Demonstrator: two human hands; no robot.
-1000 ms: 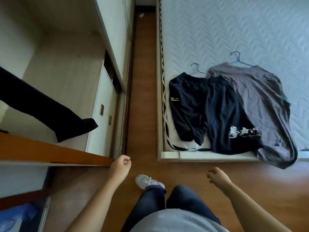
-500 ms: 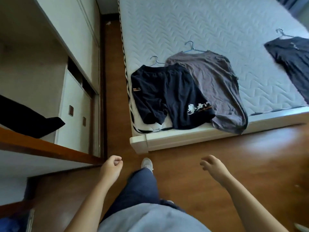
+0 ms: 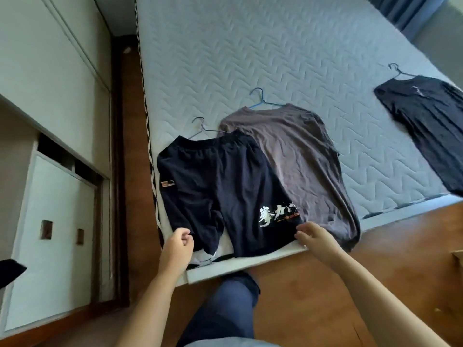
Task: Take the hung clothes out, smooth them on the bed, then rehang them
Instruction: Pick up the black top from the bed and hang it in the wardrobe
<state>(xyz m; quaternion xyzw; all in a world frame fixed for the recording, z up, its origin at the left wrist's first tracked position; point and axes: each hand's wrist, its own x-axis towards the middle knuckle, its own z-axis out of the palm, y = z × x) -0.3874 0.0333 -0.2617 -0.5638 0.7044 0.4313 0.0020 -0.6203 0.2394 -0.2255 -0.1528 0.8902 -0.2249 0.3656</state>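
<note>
Poised over dark shorts (image 3: 220, 186) lying hangered at bed (image 3: 250, 58) corner, overlapping 1 grey shirt (image 3: 300, 156), likely for smoothing; with left hand (image 3: 179, 244) curled at 1 hem, grip impossible to tell; with right hand (image 3: 317, 239) loosely spread at the other, holding nothing.

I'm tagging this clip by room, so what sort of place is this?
Most likely a bedroom: a bare quilted mattress carries black shorts and a grey-brown T-shirt on wire hangers, and a built-in wardrobe lines the left side.
</note>
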